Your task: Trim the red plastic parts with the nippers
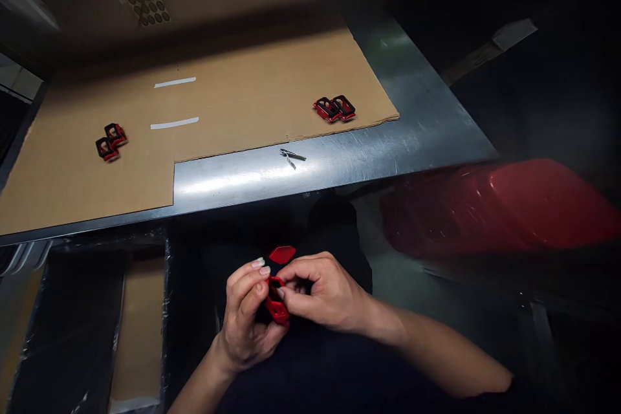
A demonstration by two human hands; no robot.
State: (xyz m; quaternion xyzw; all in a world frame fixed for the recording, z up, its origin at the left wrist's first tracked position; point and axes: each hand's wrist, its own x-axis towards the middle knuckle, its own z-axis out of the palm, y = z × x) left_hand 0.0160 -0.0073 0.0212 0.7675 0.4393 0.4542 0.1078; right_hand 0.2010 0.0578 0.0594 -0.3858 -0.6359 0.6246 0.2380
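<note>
Down in the lower centre of the picture, the left hand [246, 317] has its grip closed around the red case [278, 312], while the right hand [326, 291] brings thumb and forefinger narrowly together at its opening, though whether they pinch anything, I can't tell. A red flap [282, 254] shows just above the fingers! Up on the bench [218, 184], a clipper [294, 156] lies on bare metal near the centre, with paired cases on cardboard [233, 100] at mid-left and right of centre.

One head-worn view — forward and down, hands [323, 291] near, worktable [228, 178] beyond
</note>
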